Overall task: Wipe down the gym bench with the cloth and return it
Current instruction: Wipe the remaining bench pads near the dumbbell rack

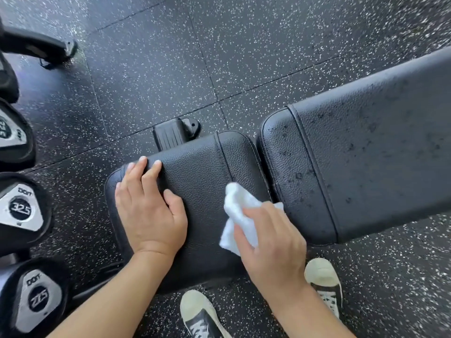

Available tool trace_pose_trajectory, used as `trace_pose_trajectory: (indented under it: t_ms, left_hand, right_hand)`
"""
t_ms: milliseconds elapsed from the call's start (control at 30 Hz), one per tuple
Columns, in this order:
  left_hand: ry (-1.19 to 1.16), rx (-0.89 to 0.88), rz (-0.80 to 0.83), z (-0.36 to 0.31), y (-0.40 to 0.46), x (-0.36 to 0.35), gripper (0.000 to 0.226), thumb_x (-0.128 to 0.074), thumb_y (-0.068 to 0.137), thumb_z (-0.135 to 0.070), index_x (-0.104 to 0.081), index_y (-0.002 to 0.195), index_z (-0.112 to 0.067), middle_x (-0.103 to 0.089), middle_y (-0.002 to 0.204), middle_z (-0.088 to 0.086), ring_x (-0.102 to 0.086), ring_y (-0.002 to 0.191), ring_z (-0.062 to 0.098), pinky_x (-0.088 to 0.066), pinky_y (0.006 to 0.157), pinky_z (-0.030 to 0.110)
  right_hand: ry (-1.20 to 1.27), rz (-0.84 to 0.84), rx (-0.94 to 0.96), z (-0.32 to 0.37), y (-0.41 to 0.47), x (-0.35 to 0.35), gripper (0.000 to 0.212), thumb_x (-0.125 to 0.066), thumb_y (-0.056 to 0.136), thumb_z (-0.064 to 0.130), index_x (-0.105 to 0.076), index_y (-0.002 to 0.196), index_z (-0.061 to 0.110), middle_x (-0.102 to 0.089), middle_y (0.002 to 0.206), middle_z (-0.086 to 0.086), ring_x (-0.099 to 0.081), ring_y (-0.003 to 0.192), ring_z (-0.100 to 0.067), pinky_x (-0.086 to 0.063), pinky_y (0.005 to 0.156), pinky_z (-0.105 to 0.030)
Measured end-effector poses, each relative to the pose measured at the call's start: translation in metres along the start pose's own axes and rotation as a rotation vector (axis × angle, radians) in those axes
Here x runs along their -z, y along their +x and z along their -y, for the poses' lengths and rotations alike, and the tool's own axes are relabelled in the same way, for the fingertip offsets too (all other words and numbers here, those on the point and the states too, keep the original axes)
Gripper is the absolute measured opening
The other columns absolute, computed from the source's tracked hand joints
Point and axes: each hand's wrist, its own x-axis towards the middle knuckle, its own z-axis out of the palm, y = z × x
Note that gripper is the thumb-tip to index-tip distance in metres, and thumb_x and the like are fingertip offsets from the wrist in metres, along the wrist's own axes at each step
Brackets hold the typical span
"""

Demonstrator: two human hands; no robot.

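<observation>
A black padded gym bench lies across the view, with a short seat pad (202, 172) in the middle and a long back pad (366, 147) to the right. Droplets speckle the back pad. My left hand (148, 211) rests flat on the left end of the seat pad, fingers straight. My right hand (271, 237) holds a crumpled white cloth (238, 208) against the right edge of the seat pad, near the gap between the two pads.
Dumbbell heads marked 32.5 (20, 211) and 27.5 (36, 301) line the left edge on a rack. A bench foot (175, 135) sticks out behind the seat pad. My two shoes (202, 315) stand on the speckled rubber floor (158, 69) by the bench.
</observation>
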Motion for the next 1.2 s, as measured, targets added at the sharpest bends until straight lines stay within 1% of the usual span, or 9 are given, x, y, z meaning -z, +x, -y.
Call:
trace_pose_trajectory:
  t_ms: [200,267,433,600,700,800,933,1000,1200]
  left_hand:
    - [0.007,-0.010,-0.017,0.002,-0.001,-0.003,0.055,-0.045,0.089,-0.022,-0.054,0.139,-0.003,-0.049,0.152,0.019,-0.040,0.146,0.041,-0.029,0.121,0.057]
    - [0.006,-0.011,-0.027,0.003,-0.002,-0.004,0.055,-0.044,0.089,-0.022,-0.054,0.139,-0.002,-0.050,0.152,0.019,-0.041,0.146,0.041,-0.029,0.122,0.056]
    - [0.007,-0.015,-0.024,0.004,-0.001,-0.004,0.055,-0.044,0.089,-0.022,-0.054,0.140,-0.003,-0.050,0.152,0.019,-0.042,0.145,0.040,-0.029,0.121,0.056]
    - [-0.009,-0.016,-0.022,0.003,-0.001,-0.003,0.054,-0.045,0.090,-0.022,-0.054,0.139,-0.003,-0.049,0.152,0.019,-0.041,0.146,0.041,-0.029,0.121,0.057]
    - [-0.010,-0.016,-0.019,0.004,-0.001,-0.003,0.054,-0.046,0.089,-0.021,-0.053,0.140,-0.005,-0.049,0.152,0.018,-0.040,0.146,0.041,-0.029,0.121,0.057]
    - [-0.008,-0.013,-0.011,0.004,-0.001,-0.003,0.054,-0.047,0.089,-0.022,-0.053,0.140,-0.005,-0.048,0.152,0.017,-0.040,0.146,0.040,-0.029,0.120,0.057]
    - [-0.011,-0.006,-0.011,0.002,-0.001,-0.001,0.054,-0.047,0.089,-0.023,-0.053,0.140,-0.007,-0.048,0.153,0.016,-0.040,0.146,0.039,-0.029,0.121,0.055]
    - [-0.013,-0.003,-0.012,0.002,-0.001,-0.001,0.054,-0.047,0.089,-0.024,-0.054,0.140,-0.007,-0.049,0.152,0.015,-0.041,0.145,0.040,-0.030,0.120,0.056]
    - [-0.020,0.015,-0.003,0.003,-0.001,0.000,0.055,-0.046,0.089,-0.025,-0.055,0.141,-0.009,-0.049,0.153,0.014,-0.042,0.145,0.039,-0.030,0.120,0.058]
  right_hand:
    - [-0.032,-0.097,-0.014,0.032,0.136,-0.043,0.027,-0.074,0.089,0.038,-0.065,0.098,0.015,-0.063,0.092,-0.002,-0.061,0.080,-0.024,-0.030,0.061,-0.031]
    - [-0.052,-0.092,-0.012,0.037,0.153,-0.050,0.028,-0.072,0.090,0.041,-0.063,0.098,0.016,-0.064,0.093,-0.002,-0.062,0.081,-0.024,-0.030,0.063,-0.032]
    - [0.050,-0.055,0.114,0.018,0.095,-0.032,0.027,-0.066,0.092,0.041,-0.064,0.093,0.014,-0.060,0.087,-0.003,-0.057,0.078,-0.027,-0.045,0.068,-0.041]
    - [0.029,0.017,0.362,-0.016,0.017,-0.006,0.035,-0.064,0.097,0.046,-0.062,0.080,0.016,-0.052,0.077,-0.001,-0.048,0.069,-0.024,-0.044,0.060,-0.041]
    - [0.018,-0.016,0.423,-0.016,0.035,-0.011,0.037,-0.063,0.099,0.046,-0.060,0.078,0.015,-0.051,0.074,-0.002,-0.048,0.066,-0.025,-0.043,0.056,-0.040]
    - [-0.009,-0.074,0.379,-0.001,0.088,-0.031,0.036,-0.061,0.099,0.047,-0.063,0.082,0.015,-0.055,0.077,-0.004,-0.053,0.068,-0.028,-0.044,0.056,-0.040]
    - [-0.049,-0.133,0.246,0.022,0.155,-0.052,0.040,-0.060,0.098,0.051,-0.061,0.077,0.017,-0.061,0.074,-0.003,-0.058,0.066,-0.029,-0.027,0.055,-0.033]
    - [-0.062,-0.106,0.232,0.028,0.163,-0.057,0.042,-0.057,0.099,0.052,-0.059,0.076,0.018,-0.061,0.074,-0.003,-0.059,0.067,-0.030,-0.025,0.056,-0.032]
    - [-0.035,-0.035,0.502,0.001,0.104,-0.023,0.037,-0.058,0.104,0.041,-0.054,0.075,0.018,-0.050,0.071,-0.002,-0.047,0.063,-0.025,-0.032,0.056,-0.032]
